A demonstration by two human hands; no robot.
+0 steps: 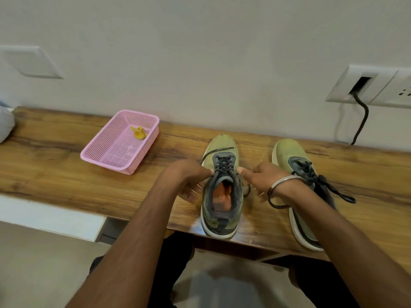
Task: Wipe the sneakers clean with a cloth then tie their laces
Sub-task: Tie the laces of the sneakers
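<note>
Two olive-green sneakers with dark laces stand toes-to-wall on the wooden table (pixel 66 170). The left sneaker (pixel 222 187) is between my hands, its laces (pixel 224 165) loose, with one end trailing over the toe. My left hand (pixel 189 178) pinches the lace at the sneaker's left side near the top eyelets. My right hand (pixel 260 178), with a metal bangle on the wrist, pinches the lace on the right side. The right sneaker (pixel 298 187) stands partly behind my right forearm, and its laces look tied. A small yellow cloth (pixel 139 132) lies crumpled in the pink basket (pixel 104 150).
The pink basket sits left of the sneakers, near the wall. A wall socket (pixel 367 87) with a black cable (pixel 361 121) hangs above the table's right end. A pale bundle (pixel 5 125) lies at the far left edge. The table's front edge runs just below the sneakers' heels.
</note>
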